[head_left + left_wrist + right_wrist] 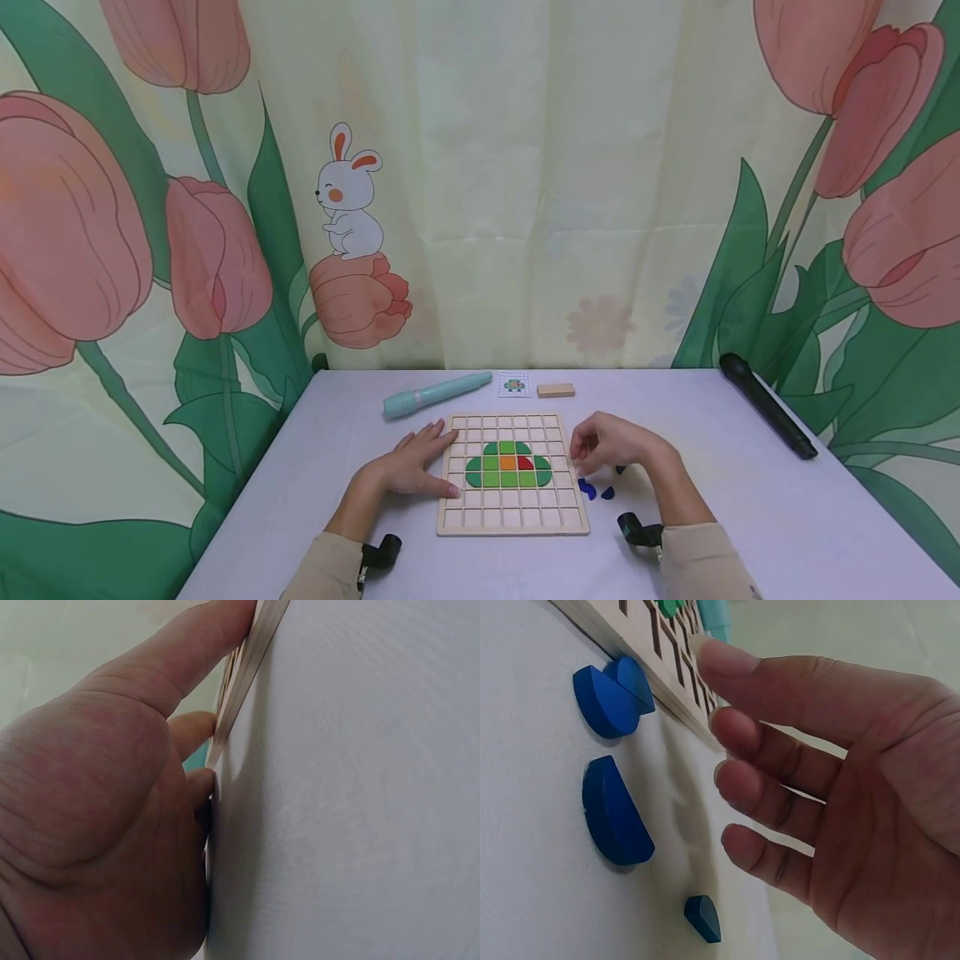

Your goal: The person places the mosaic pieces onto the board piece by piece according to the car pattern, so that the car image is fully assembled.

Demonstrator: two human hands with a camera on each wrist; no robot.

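A wooden grid board lies on the table, with a cluster of green tiles, an orange tile and a red tile in its middle rows. My left hand rests at the board's left edge, fingers spread, thumb on the frame. Over the right edge hovers my right hand, its fingers loosely bent; no piece shows in it, and its index finger is hidden behind the thumb in the right wrist view. Below it lie several blue pieces: a half-round one, a small one and an overlapping pair.
Behind the board are a teal marker-like tube, a small pattern card and a wooden block. A black rod lies along the table's right edge. A printed curtain hangs behind the table.
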